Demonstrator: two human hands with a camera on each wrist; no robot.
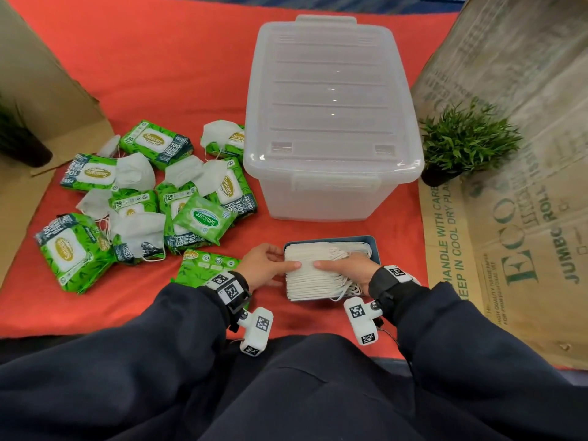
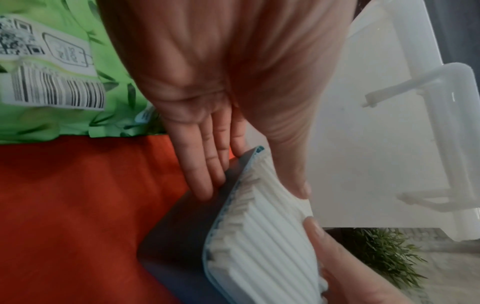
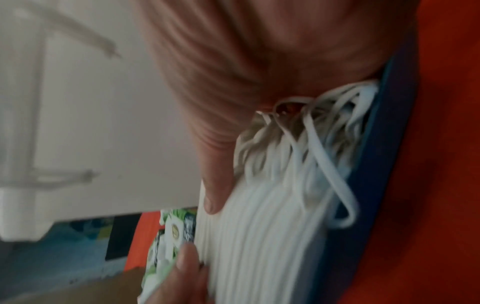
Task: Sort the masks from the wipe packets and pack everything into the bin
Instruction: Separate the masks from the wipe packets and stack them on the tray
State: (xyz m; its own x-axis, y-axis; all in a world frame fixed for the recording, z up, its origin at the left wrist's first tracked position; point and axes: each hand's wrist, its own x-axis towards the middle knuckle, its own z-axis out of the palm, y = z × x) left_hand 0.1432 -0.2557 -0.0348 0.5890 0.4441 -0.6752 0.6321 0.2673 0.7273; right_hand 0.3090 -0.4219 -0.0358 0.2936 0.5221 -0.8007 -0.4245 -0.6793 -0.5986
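Observation:
A stack of white masks [image 1: 313, 280] stands on edge in a shallow blue box [image 1: 374, 245] on the red cloth, just in front of me. My left hand [image 1: 272, 265] is at the box's left end: its straight fingers [image 2: 207, 174] lie against the outer wall [image 2: 187, 226] and its thumb presses on the mask tops [image 2: 272, 236]. My right hand [image 1: 348, 268] arches over the stack's right end, thumb flat on the masks [image 3: 259, 236], fingers hidden among the ear loops [image 3: 324, 144]. Green wipe packets [image 1: 203, 222] and loose masks [image 1: 135, 175] lie mixed at the left.
The clear plastic bin [image 1: 331, 116] stands behind the blue box with its lid on. A small potted plant [image 1: 464, 148] sits to its right against printed cardboard [image 1: 509, 233]. One wipe packet [image 1: 206, 265] lies under my left wrist. Brown cardboard [image 1: 38, 90] borders the left.

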